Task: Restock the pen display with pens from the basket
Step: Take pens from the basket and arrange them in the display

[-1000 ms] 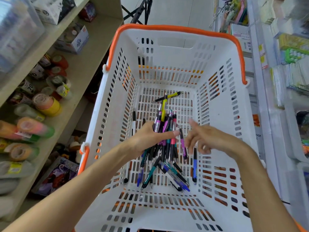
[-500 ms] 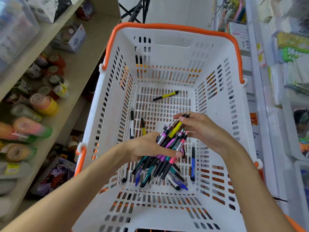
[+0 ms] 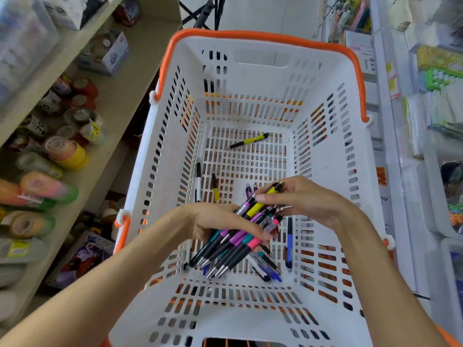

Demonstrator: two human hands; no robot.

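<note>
Pen bundle (image 3: 233,242) tips down-left

White slotted basket (image 3: 333,156), orange handles; yellow-black pen (image 3: 246,141); blue pen (image 3: 289,242); purple, teal, pink bundle (image 3: 233,242)

A white slotted plastic basket with orange handles (image 3: 333,156) holds scattered click pens: a bundle of purple, teal, pink and yellow ones (image 3: 240,236) angled tips-down, a lone yellow-black pen (image 3: 246,141) lying near the far wall.

hands showing: 2 (image 3: 218,224) | baskets showing: 1 (image 3: 333,156) | loose yellow pens lying at far end: 1 (image 3: 246,141)
</note>
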